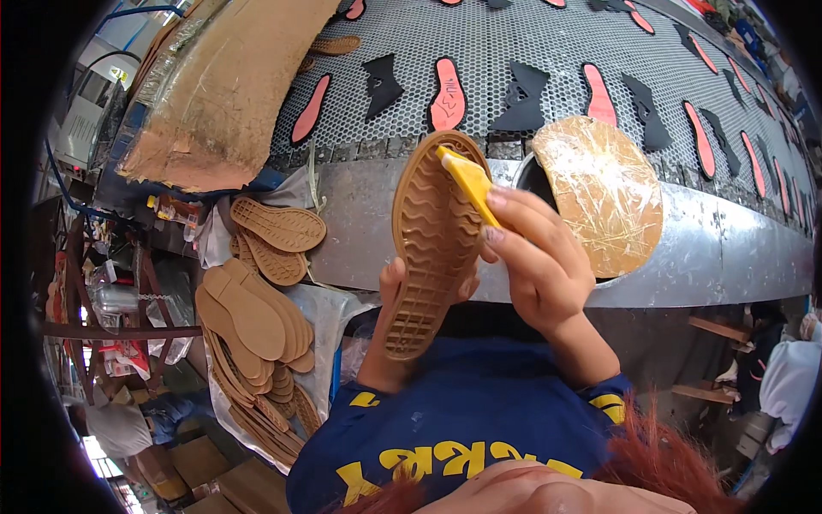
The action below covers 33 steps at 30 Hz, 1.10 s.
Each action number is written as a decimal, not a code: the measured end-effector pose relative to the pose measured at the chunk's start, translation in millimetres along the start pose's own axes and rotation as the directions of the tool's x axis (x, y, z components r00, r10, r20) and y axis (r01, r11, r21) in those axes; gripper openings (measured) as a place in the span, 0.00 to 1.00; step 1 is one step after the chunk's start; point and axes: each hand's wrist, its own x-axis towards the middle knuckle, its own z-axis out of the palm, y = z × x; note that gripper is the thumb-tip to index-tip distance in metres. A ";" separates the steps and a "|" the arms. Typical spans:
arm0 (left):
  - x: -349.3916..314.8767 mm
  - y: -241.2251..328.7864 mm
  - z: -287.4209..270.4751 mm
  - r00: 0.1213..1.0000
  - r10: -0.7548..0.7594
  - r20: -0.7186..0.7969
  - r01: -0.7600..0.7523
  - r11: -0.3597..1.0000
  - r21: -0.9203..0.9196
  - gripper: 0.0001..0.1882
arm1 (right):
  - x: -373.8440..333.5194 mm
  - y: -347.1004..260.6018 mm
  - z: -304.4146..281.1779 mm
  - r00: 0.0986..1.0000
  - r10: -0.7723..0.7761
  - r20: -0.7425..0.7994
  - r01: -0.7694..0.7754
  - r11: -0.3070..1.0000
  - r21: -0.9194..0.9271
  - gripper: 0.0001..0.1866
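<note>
While the left hand (pixel 393 287) has its fingers round the brown sole (pixel 435 231), pretty much lengthwise near-to-far, the right hand (pixel 548 264), just right of it, has fingers pinching a yellow tool (pixel 470 185) at the sole's far end.

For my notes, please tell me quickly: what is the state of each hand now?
Left hand: closed on the brown sole, mostly hidden behind it.
Right hand: closed, holding the yellow tool over the sole.

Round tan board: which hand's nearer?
Right. The right hand is just lower-left of the board, pinching a yellow tool; the left hand is farther left, holding a brown sole.
</note>
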 end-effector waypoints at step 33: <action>11.8 1.5 -42.4 0.939 -0.207 -0.273 0.119 0.944 -0.308 0.37 | -39.7 -13.3 12.0 0.506 0.715 0.483 -0.835 0.265 0.481 0.08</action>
